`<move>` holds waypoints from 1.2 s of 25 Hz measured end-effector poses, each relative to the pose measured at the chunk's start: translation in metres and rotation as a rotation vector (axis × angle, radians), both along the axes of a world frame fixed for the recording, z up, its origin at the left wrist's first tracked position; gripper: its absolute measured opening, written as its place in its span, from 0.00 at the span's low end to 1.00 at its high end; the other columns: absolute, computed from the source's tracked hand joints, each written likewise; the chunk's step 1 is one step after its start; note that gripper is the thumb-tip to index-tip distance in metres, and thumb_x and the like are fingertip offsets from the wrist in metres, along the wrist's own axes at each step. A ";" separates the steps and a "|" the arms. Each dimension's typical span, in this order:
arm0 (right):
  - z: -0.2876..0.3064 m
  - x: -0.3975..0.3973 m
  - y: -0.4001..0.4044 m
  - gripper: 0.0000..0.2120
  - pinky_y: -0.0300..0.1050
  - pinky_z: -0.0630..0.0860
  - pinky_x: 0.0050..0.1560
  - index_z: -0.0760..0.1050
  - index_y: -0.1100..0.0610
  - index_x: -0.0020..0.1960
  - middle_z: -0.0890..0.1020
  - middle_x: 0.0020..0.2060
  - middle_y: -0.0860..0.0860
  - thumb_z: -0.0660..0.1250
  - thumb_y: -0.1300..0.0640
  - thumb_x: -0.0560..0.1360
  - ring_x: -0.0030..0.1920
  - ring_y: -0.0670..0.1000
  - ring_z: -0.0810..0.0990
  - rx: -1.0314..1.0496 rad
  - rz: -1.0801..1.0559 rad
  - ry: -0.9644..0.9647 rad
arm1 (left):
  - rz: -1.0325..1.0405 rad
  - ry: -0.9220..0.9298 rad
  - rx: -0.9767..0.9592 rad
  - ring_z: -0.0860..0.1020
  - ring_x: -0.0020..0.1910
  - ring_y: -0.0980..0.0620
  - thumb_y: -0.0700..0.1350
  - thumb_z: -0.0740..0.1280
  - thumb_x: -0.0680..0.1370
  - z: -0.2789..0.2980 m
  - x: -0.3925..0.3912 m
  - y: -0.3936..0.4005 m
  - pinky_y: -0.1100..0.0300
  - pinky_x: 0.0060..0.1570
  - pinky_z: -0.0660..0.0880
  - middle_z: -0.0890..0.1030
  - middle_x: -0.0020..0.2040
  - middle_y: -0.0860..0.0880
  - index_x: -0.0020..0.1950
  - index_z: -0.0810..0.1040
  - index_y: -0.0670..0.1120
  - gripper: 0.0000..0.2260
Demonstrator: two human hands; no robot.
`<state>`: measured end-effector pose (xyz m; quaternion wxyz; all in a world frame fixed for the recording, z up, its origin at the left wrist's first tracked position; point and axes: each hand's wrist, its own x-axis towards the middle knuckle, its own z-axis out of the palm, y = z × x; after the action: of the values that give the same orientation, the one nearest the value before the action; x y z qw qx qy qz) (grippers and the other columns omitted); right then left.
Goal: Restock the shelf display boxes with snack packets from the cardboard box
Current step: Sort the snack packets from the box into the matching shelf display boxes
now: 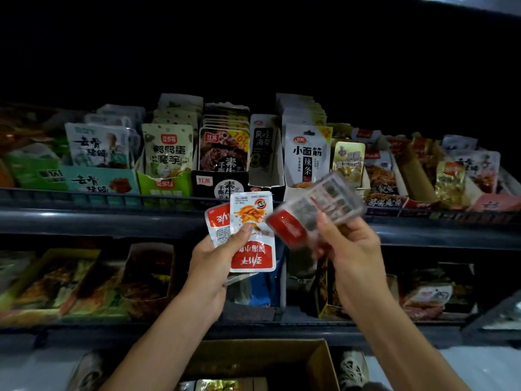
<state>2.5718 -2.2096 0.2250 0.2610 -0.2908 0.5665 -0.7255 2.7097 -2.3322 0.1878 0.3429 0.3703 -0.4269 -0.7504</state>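
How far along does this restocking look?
Done: most display boxes on the upper shelf look well filled. In hand: the left hand holds red-and-white packets; the right hand grips a blurred packet. Left: the cardboard box below holds at least one more packet.

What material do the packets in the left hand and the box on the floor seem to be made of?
Packets: probably glossy plastic film, judging by the shiny printed faces and flat sealed edges. Box: corrugated cardboard, it seems, matt brown with thick folded flaps.
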 end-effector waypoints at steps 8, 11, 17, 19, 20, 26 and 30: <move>-0.026 0.005 -0.004 0.30 0.40 0.72 0.67 0.80 0.55 0.61 0.75 0.69 0.45 0.57 0.81 0.72 0.71 0.43 0.70 0.062 0.295 0.727 | -0.122 0.102 -0.010 0.83 0.56 0.42 0.50 0.68 0.74 0.006 0.000 0.008 0.43 0.59 0.77 0.85 0.55 0.43 0.62 0.81 0.48 0.17; -0.010 0.006 0.002 0.23 0.46 0.80 0.57 0.85 0.60 0.48 0.83 0.60 0.52 0.56 0.76 0.69 0.64 0.49 0.79 -0.041 0.387 0.040 | -0.137 0.090 -0.036 0.83 0.56 0.42 0.52 0.69 0.71 0.009 0.003 0.008 0.42 0.61 0.76 0.85 0.55 0.45 0.60 0.82 0.50 0.19; -0.023 0.012 -0.007 0.26 0.54 0.79 0.55 0.77 0.49 0.60 0.84 0.52 0.50 0.75 0.50 0.63 0.52 0.51 0.84 0.221 0.070 -0.074 | -0.194 0.009 -0.185 0.86 0.45 0.50 0.51 0.73 0.66 0.013 0.005 0.016 0.52 0.46 0.79 0.87 0.47 0.48 0.51 0.83 0.49 0.15; -0.023 0.014 -0.006 0.22 0.53 0.79 0.52 0.79 0.55 0.57 0.86 0.47 0.53 0.75 0.51 0.65 0.47 0.52 0.85 0.338 0.191 -0.232 | -0.205 -0.033 -0.207 0.86 0.45 0.52 0.51 0.72 0.67 0.015 0.006 0.016 0.53 0.47 0.79 0.87 0.46 0.49 0.52 0.83 0.48 0.16; -0.019 0.015 -0.004 0.16 0.51 0.79 0.49 0.80 0.57 0.53 0.87 0.44 0.53 0.74 0.52 0.67 0.44 0.53 0.86 0.390 0.211 -0.233 | -0.210 -0.049 -0.211 0.86 0.45 0.52 0.51 0.73 0.67 0.015 0.008 0.013 0.54 0.47 0.79 0.87 0.46 0.49 0.52 0.83 0.47 0.16; 0.009 -0.015 0.015 0.06 0.40 0.80 0.45 0.78 0.50 0.43 0.83 0.46 0.43 0.71 0.48 0.71 0.48 0.43 0.82 0.321 0.180 0.554 | -0.586 -0.376 -0.385 0.86 0.46 0.49 0.46 0.77 0.68 0.024 0.027 -0.004 0.55 0.47 0.81 0.87 0.47 0.47 0.52 0.83 0.45 0.15; -0.002 -0.013 0.013 0.10 0.47 0.82 0.50 0.77 0.54 0.45 0.85 0.47 0.48 0.70 0.49 0.71 0.48 0.48 0.85 0.432 0.454 0.529 | -0.662 -0.385 -0.339 0.85 0.49 0.46 0.54 0.74 0.69 0.025 0.030 0.005 0.47 0.56 0.79 0.87 0.49 0.46 0.55 0.83 0.45 0.19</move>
<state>2.5585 -2.1963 0.2226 0.3149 -0.5236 0.6748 -0.4139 2.7394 -2.3270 0.2127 0.0534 0.2849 -0.6968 -0.6561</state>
